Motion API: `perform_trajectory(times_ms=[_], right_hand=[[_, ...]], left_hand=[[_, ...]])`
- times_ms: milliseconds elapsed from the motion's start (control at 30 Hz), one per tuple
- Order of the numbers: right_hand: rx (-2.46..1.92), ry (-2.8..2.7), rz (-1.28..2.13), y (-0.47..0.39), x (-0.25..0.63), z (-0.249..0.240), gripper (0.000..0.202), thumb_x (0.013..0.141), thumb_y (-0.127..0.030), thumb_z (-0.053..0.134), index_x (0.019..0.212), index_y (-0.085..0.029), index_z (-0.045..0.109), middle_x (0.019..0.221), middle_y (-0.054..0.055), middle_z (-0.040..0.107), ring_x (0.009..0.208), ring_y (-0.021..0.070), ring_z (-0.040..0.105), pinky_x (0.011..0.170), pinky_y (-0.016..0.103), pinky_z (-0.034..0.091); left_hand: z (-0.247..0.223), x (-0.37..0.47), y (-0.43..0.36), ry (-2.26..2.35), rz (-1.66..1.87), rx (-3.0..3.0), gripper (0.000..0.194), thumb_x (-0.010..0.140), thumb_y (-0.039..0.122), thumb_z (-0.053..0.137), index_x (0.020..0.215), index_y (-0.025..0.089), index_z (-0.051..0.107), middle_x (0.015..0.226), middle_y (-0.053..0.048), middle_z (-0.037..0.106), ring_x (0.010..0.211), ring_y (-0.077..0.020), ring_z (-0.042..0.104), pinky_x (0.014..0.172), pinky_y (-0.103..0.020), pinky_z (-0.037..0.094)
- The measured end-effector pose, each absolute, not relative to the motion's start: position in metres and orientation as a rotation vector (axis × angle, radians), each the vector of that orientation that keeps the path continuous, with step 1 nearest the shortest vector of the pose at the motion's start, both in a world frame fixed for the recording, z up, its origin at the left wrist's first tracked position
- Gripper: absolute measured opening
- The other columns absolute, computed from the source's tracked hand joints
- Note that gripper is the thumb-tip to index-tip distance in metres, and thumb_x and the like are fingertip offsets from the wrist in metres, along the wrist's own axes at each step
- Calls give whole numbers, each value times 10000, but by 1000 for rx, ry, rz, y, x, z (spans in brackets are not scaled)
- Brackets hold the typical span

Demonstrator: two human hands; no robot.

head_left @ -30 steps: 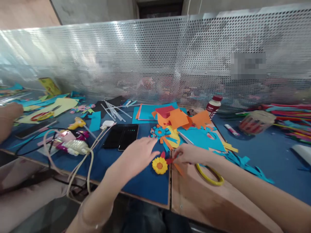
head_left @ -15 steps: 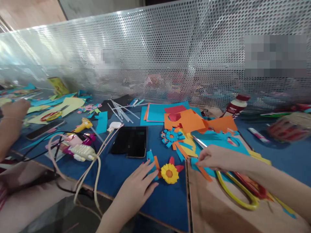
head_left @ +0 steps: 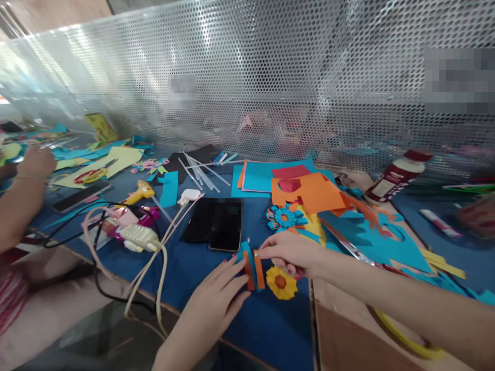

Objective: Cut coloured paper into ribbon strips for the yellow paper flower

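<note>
My left hand lies with outstretched fingers on the table, its fingertips touching a blue paper strip and an orange strip beside it. Between thumb and fingers, my right hand pinches the top of another orange paper strip, just right of the blue one. A yellow paper flower with an orange centre sits below my right hand. Beyond that hand lies a blue paper flower. Scissors with a yellow handle lie partly hidden under my right forearm.
Two dark phones lie beyond my hands. Left are a power strip with cables, a yellow glue gun and another person's arm. Orange paper, blue sheets and a bottle stand before a perforated metal screen.
My right hand has moved left from beside the scissors, bringing an orange strip next to the strips under my left hand. The left hand stays in place; the view has shifted slightly.
</note>
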State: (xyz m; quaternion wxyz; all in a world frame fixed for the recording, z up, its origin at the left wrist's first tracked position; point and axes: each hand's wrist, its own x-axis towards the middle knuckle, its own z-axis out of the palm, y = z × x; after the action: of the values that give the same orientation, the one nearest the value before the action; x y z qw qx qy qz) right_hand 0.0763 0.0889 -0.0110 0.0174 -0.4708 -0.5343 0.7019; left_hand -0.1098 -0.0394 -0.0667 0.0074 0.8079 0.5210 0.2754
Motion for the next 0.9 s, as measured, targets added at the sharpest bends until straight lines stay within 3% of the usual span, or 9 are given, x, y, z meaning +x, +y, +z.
perform_trajectory(times_ms=[100, 233, 333, 400, 467, 533, 600, 733, 900], right_hand=[[-1407, -1637, 2176, 84, 80, -2, 252, 788, -408, 663, 859, -182, 577, 395, -109, 411, 284, 27, 319, 297, 147, 186], [-1394, -1478, 2174, 67, 91, 20, 188, 852, -361, 583, 831, -182, 530, 350, -117, 357, 261, 27, 243, 295, 159, 161], [-1476, -1502, 2071, 54, 102, 24, 216, 885, -403, 523, 918, -189, 517, 394, -115, 368, 270, 33, 236, 293, 169, 169], [-1507, -1736, 1666, 45, 113, 17, 294, 880, -435, 526, 1063, -206, 510, 489, -94, 436, 313, 53, 324, 309, 186, 268], [-1356, -1997, 998, 35, 125, 5, 334, 876, -395, 550, 1161, -230, 497, 645, -44, 532, 439, 83, 469, 399, 215, 408], [-1049, -2174, 399, 23, 137, -7, 271, 883, -294, 558, 1145, -231, 531, 845, 26, 611, 661, 131, 599, 539, 251, 501], [-803, -2281, 29, 12, 147, -15, 257, 865, -196, 583, 1121, -210, 558, 985, 70, 638, 886, 186, 631, 695, 296, 539], [-622, -2216, -163, -7, 161, -21, 304, 808, -81, 629, 1098, -151, 571, 973, 88, 644, 937, 195, 605, 780, 312, 524], [-517, -2263, -297, -23, 171, -25, 288, 898, -102, 423, 1068, -151, 651, 947, 93, 686, 946, 224, 582, 790, 370, 494]], left_hand=[[-58, -100, -36, 1713, 1096, 2226, 243, 885, 273, 547, 1119, 222, 592, 1156, -56, 674, 1095, -205, 627, 934, -358, 541], [-42, -79, -31, 1589, 1138, 1849, 471, 813, 320, 649, 1260, 258, 511, 987, -27, 716, 908, -184, 686, 824, -317, 573], [-36, -67, -29, 1487, 1134, 1747, 425, 821, 264, 629, 1237, 256, 539, 861, 0, 716, 841, -166, 685, 797, -297, 564], [-36, -61, -30, 1482, 1127, 1712, 392, 824, 237, 611, 1212, 248, 553, 830, 9, 709, 816, -153, 679, 757, -274, 562], [-38, -56, -32, 1500, 1125, 1697, 417, 818, 218, 607, 1227, 243, 530, 824, 15, 706, 802, -145, 674, 734, -264, 557], [-41, -51, -34, 1495, 1135, 1681, 472, 815, 191, 602, 1269, 233, 480, 819, 22, 705, 793, -135, 671, 757, -266, 550], [-43, -45, -37, 1455, 1144, 1659, 519, 813, 173, 599, 1303, 218, 433, 823, 22, 702, 791, -125, 668, 795, -268, 541], [-40, -35, -43, 1426, 1144, 1583, 536, 804, 208, 618, 1301, 189, 419, 815, 9, 693, 770, -126, 661, 775, -263, 543], [-36, -28, -46, 1365, 1086, 1482, 587, 795, 196, 600, 1336, 180, 373, 819, 2, 697, 716, -123, 655, 734, -264, 552]])
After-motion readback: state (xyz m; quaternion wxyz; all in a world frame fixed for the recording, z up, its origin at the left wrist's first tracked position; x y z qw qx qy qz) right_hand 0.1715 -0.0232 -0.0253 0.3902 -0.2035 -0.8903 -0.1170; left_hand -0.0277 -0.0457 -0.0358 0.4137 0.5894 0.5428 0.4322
